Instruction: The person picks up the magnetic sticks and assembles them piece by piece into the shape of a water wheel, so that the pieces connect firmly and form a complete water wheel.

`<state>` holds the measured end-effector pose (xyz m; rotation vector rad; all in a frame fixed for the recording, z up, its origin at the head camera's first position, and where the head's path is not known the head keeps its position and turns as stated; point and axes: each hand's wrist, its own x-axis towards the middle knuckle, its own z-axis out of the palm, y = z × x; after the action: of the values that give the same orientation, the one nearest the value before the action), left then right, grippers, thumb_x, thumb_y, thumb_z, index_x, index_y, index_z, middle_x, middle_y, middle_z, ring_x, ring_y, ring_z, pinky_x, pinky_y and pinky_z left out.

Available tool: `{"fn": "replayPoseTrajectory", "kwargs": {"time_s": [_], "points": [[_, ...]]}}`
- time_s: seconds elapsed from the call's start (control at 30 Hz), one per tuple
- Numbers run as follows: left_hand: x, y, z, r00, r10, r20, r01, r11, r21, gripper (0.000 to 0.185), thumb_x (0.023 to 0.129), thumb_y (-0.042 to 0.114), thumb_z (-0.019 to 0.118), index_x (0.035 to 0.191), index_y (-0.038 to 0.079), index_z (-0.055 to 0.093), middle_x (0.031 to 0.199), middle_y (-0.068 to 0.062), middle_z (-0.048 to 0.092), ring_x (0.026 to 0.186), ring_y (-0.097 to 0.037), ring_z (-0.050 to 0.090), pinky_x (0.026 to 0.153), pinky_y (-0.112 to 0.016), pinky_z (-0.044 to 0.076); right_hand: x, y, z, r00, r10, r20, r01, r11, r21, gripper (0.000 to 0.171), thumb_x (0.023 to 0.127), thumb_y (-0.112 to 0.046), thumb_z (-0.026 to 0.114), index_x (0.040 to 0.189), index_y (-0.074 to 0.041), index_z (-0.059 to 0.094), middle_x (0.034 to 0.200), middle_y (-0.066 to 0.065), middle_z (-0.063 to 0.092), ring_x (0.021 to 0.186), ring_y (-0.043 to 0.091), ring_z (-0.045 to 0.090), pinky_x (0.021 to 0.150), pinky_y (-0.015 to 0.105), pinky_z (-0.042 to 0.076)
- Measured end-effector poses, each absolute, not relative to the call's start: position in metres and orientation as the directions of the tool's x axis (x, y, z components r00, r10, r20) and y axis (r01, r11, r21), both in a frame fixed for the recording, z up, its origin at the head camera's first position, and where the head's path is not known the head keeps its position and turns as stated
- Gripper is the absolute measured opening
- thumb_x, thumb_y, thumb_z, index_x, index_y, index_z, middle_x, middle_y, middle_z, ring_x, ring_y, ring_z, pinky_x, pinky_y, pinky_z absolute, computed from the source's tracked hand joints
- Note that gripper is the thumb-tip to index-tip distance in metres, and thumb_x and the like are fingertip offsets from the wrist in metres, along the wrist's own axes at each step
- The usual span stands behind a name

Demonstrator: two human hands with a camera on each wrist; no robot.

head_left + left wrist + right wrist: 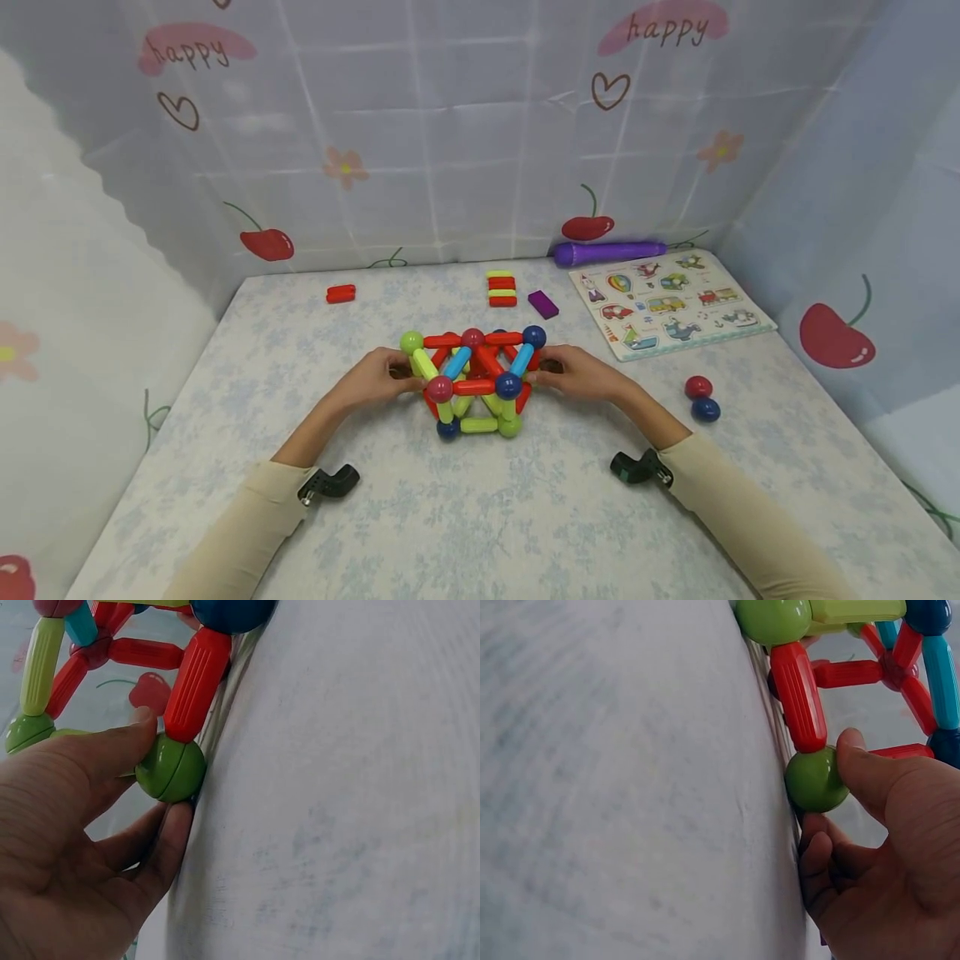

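Observation:
A toy frame (474, 387) built of red, light-green and blue sticks joined by coloured balls stands at mid-table in the head view. At its left side my left hand (375, 377) pinches a low corner; the left wrist view shows thumb and fingers about a green ball (172, 769) at the foot of a red stick. On the opposite side my right hand (585, 375) pinches another green ball (816, 780), thumb above and curled fingers below. Dark blue and red balls form the near upper corners. The far side is partly hidden behind the near sticks.
Two red sticks (341, 294) lie at the back left, and a short row of red and green sticks (502, 289) at the back, beside a purple block (543, 304). A picture board (667, 307), purple rod (611, 252), red ball (698, 387) and blue ball (706, 409) are on the right.

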<state>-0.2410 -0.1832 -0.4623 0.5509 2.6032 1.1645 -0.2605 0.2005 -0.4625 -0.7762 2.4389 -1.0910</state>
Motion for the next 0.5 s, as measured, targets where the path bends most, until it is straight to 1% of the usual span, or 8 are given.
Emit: {"fn": "replayPoseTrajectory", "kwargs": {"time_s": [0.13, 0.23, 0.4, 0.5], "points": [[-0.2414, -0.1818, -0.4618, -0.904, 0.423, -0.066, 0.232, 0.613, 0.756, 0.011, 0.098, 0.015, 0.079, 0.100, 0.004, 0.076, 0.089, -0.003, 0.070, 0.082, -0.019, 0.059, 0.072, -0.031, 0.051, -0.2601, 0.1991, -0.4611, -0.790, -0.604, -0.105, -0.319, 0.551, -0.771, 0.017, 0.107, -0.025, 0.069, 0.111, -0.008, 0.068, 0.091, 0.002, 0.056, 0.089, 0.021, 0.052, 0.076, 0.035, 0.040], [-0.2414, -0.1815, -0.4616, -0.904, 0.421, -0.071, 0.222, 0.606, 0.764, 0.012, 0.098, 0.014, 0.078, 0.103, 0.003, 0.077, 0.091, -0.004, 0.071, 0.084, -0.018, 0.060, 0.074, -0.031, 0.052, -0.2602, 0.1984, -0.4608, -0.792, -0.602, -0.104, -0.319, 0.553, -0.770, 0.017, 0.107, -0.024, 0.069, 0.113, -0.008, 0.069, 0.094, 0.002, 0.059, 0.090, 0.021, 0.054, 0.078, 0.035, 0.043], [-0.2400, -0.1815, -0.4610, -0.907, 0.415, -0.069, 0.215, 0.599, 0.772, 0.015, 0.099, 0.012, 0.077, 0.108, 0.000, 0.078, 0.096, -0.006, 0.075, 0.088, -0.018, 0.065, 0.078, -0.031, 0.055, -0.2604, 0.1979, -0.4608, -0.795, -0.600, -0.087, -0.332, 0.550, -0.766, 0.018, 0.107, -0.023, 0.069, 0.115, -0.007, 0.071, 0.099, 0.002, 0.067, 0.093, 0.021, 0.058, 0.083, 0.035, 0.049], [-0.2402, -0.1807, -0.4605, -0.907, 0.416, -0.064, 0.214, 0.586, 0.782, 0.015, 0.099, 0.011, 0.077, 0.110, 0.001, 0.079, 0.100, -0.007, 0.078, 0.092, -0.018, 0.069, 0.079, -0.030, 0.056, -0.2601, 0.1985, -0.4599, -0.795, -0.603, -0.063, -0.347, 0.538, -0.769, 0.018, 0.107, -0.022, 0.070, 0.115, -0.006, 0.073, 0.100, 0.002, 0.069, 0.093, 0.021, 0.059, 0.085, 0.037, 0.051]]}}
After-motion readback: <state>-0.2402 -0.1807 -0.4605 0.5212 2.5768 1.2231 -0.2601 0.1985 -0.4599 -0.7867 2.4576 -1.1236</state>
